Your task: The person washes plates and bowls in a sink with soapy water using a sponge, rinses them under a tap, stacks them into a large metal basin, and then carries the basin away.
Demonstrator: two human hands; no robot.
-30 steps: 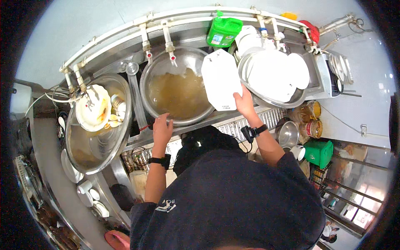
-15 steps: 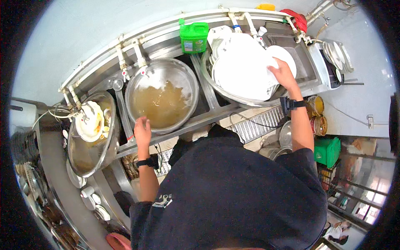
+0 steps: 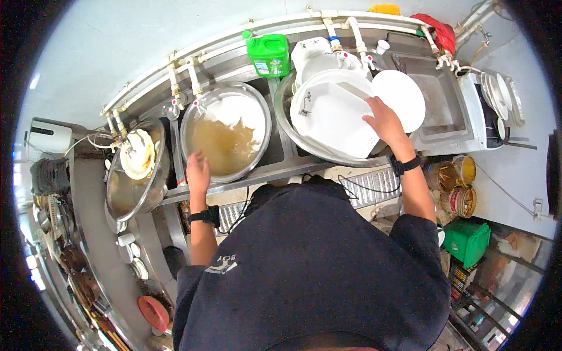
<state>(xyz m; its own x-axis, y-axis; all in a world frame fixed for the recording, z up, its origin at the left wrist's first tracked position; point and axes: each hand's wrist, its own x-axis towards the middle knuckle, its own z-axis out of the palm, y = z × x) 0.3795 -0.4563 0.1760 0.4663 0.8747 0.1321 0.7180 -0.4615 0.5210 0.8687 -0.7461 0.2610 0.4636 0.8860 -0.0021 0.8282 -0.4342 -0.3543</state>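
Note:
My left hand is raised beside the near left rim of the middle metal basin, fingers apart and holding nothing. Cloudy brown water with white foam fills that basin. My right hand reaches over the right metal basin, its fingers stretched out. Beneath those fingers lies a large white plate on top of other white dishes. A round white plate sits at the basin's right side, its near left edge partly covered by my hand.
A tilted metal basin at the left holds a soiled white dish. Behind the basins stand a green jug and white pipes with taps. Plates stand at the far right, above tubs and a green bin.
My right hand has shifted slightly left and nearer over the white dishes, and the round plate shows more fully to its right. My left hand stays by the middle basin. The whole view has shifted.

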